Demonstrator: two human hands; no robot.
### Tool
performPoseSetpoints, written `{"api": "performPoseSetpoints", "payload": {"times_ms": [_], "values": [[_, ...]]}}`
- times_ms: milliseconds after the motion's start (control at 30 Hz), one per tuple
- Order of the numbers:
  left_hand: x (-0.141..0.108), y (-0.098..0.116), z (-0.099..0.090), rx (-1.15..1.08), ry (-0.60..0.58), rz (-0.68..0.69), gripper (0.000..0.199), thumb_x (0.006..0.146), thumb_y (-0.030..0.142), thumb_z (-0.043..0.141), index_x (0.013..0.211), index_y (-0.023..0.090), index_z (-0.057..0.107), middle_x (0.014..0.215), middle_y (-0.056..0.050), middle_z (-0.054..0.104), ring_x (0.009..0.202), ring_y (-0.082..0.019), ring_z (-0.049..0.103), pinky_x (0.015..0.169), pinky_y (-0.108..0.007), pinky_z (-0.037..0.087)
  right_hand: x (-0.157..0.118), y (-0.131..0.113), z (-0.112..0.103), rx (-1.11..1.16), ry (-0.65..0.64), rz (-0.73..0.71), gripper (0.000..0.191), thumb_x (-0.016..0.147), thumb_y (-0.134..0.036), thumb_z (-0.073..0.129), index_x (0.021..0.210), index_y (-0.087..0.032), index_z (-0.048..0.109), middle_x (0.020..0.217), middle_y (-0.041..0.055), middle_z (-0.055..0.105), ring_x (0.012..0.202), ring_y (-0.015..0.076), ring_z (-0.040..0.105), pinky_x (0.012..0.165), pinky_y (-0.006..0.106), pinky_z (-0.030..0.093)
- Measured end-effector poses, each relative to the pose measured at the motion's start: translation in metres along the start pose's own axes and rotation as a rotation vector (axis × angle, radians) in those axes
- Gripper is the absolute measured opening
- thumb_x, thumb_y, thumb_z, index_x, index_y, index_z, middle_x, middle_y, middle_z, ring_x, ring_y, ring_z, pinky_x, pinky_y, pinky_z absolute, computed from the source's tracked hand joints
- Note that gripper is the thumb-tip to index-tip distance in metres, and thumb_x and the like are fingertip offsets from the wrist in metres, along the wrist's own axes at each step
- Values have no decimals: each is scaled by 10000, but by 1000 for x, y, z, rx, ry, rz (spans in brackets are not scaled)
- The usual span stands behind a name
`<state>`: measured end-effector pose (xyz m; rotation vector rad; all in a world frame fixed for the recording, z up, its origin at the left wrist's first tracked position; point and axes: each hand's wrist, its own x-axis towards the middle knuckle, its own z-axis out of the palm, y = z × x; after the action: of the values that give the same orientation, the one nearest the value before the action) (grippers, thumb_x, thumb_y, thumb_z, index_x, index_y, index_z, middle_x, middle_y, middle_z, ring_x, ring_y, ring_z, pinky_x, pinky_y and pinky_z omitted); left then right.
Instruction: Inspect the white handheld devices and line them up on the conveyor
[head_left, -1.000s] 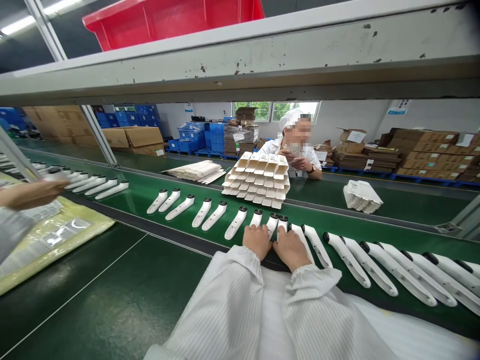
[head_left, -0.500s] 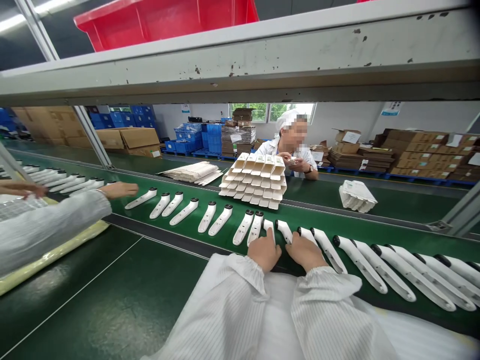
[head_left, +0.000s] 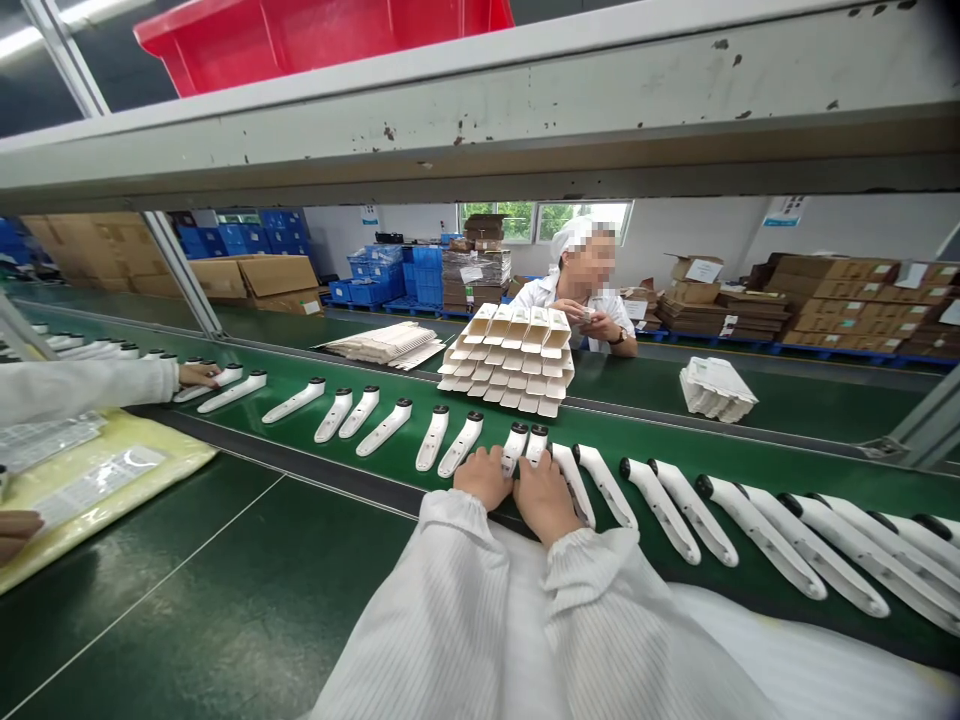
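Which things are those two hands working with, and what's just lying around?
Seem part of the work:
left hand and right hand
white parts with dark ends, beside those hands
green surface under the parts

Seem just around:
red bin on the shelf
blue crates behind
brown cardboard boxes, back right

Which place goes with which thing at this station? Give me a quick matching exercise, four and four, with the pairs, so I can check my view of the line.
Things
1. red bin
2. stacked white cartons
3. yellow sheet
4. right hand

Places
A. near side of the line, at the left of the view
B. at the row of white parts
C. up on the overhead shelf
D. in front of the person opposite

Pairs: 1-C, 2-D, 3-A, 4-B
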<state>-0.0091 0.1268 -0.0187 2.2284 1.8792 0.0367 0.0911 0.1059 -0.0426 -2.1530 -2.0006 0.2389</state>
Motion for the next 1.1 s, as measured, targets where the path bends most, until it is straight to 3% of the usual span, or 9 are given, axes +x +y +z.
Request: {"api": "performPoseSetpoints", "payload": {"times_ms": [200, 367, 500, 600, 700, 767, 900, 1000, 1100], "values": [[1, 11, 4, 19, 24, -13, 381, 825, 277, 442, 1159, 97, 474, 1192, -179, 534, 1066, -278, 561, 879, -367, 440, 3, 16, -11, 101, -30, 119, 562, 773, -183, 520, 1289, -19, 369, 1126, 230, 550, 1057, 316, 544, 849, 350, 409], [0, 11, 1, -59, 16, 10, 384, 848, 283, 382, 1167, 84, 454, 1124, -166, 599, 1025, -284, 590, 857, -366, 453, 3, 37, -13, 226, -105, 144, 399, 805, -189, 449, 1184, -64, 431, 1052, 174, 612, 973, 280, 597, 784, 336, 425], [-2, 17, 5, -120, 8, 56, 418, 846, 264, 367, 1205, 58, 429, 1015, -166, 650, 959, -278, 621, 821, -353, 461, -6, 49, -17, 111, -43, 140, 405, 823, -103, 382, 1223, -108, 443, 1163, 169, 551, 1024, 254, 572, 777, 316, 417], [0, 21, 8, -251, -5, 134, 494, 822, 251, 410, 1279, 66, 391, 952, -136, 677, 963, -260, 622, 808, -323, 461, -13, 50, -26, -10, 7, 97, 439, 844, -196, 444, 1275, -115, 430, 1211, 181, 505, 1074, 284, 530, 774, 336, 423], [4, 14, 3, -410, 44, 149, 463, 836, 250, 410, 1287, 148, 421, 806, -52, 696, 918, -216, 635, 790, -283, 459, -16, 47, -34, -22, 142, 40, 411, 872, -242, 436, 1270, -141, 459, 1199, 157, 514, 1097, 273, 510, 801, 330, 423], [7, 2, -3, -418, 127, 85, 380, 854, 246, 394, 1218, 203, 496, 790, -33, 693, 893, -202, 636, 776, -277, 456, -15, 42, -34, 35, 236, -30, 357, 893, -217, 393, 1227, -169, 510, 1164, 123, 547, 1089, 243, 515, 841, 317, 416], [14, -32, -12, -257, 335, -138, 329, 857, 250, 425, 1166, 216, 534, 1104, -89, 628, 1065, -236, 559, 816, -312, 442, -18, 20, -17, 220, 240, -295, 314, 898, -183, 375, 1118, -180, 599, 1115, 78, 592, 1063, 184, 527, 938, 274, 392], [18, -51, -11, -233, 280, -243, 462, 843, 343, 498, 1268, 171, 439, 1248, -140, 524, 1144, -248, 503, 870, -320, 424, -18, 0, 3, 247, 139, -442, 372, 910, -197, 348, 1219, -178, 556, 1304, 95, 489, 1161, 191, 478, 984, 293, 377], [18, -50, -5, -217, 137, -215, 554, 824, 426, 526, 1296, 163, 400, 1263, -148, 495, 1164, -251, 484, 906, -319, 407, -11, -12, 15, 176, 91, -393, 398, 921, -236, 324, 1245, -156, 541, 1422, 144, 350, 1278, 275, 362, 991, 393, 365]]}}
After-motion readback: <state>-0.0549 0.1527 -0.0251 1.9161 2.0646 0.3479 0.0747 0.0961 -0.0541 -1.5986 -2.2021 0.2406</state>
